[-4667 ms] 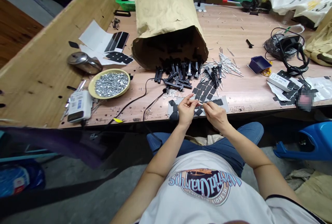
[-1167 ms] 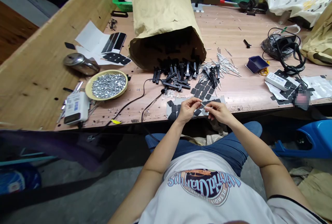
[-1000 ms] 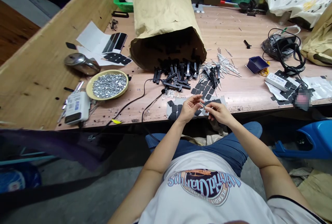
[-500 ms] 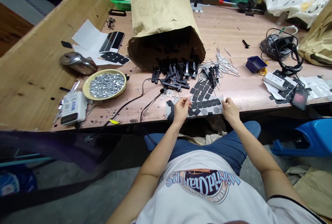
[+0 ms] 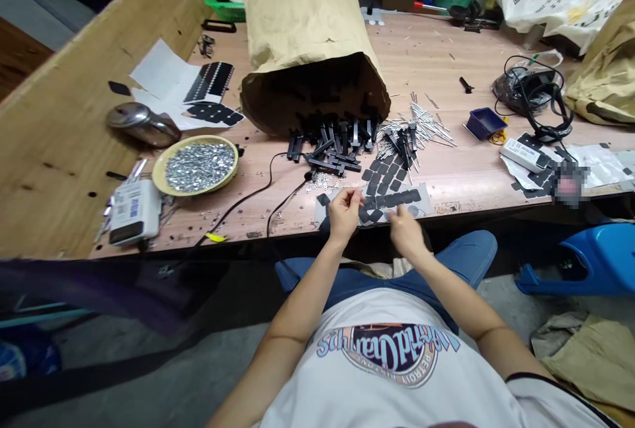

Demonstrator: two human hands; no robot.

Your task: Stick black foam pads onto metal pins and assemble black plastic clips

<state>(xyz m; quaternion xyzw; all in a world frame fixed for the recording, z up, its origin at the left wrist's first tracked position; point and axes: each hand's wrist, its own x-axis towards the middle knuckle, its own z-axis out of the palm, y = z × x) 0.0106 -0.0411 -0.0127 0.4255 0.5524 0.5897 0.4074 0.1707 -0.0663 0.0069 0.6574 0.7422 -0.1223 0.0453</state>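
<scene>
At the table's front edge lies a pale backing sheet [image 5: 423, 202] that carries black rounded pads [image 5: 397, 199]. My left hand [image 5: 344, 215] is over the sheet's left half, thumb and fingertips pinched together; what they hold, if anything, is too small to name. Over the sheet's front edge, right of centre, my right hand [image 5: 407, 232] is curled and smeared by motion, so its fingertips cannot be made out. Just beyond the sheet are more black pads [image 5: 384, 174], a heap of black plastic parts [image 5: 332, 150] and thin metal pins [image 5: 421, 127].
A large brown paper bag [image 5: 307, 24] lies open toward me, with black parts at its mouth. To the left are a yellow bowl [image 5: 161, 176] of small metal pieces, a white box [image 5: 133, 213] and a black cable [image 5: 238, 206]. A dark blue tray [image 5: 483, 122] sits on the right.
My right hand has left the sheet's right end and moved left and toward me. My left hand stays pinched in nearly the same place. The view has shifted slightly.
</scene>
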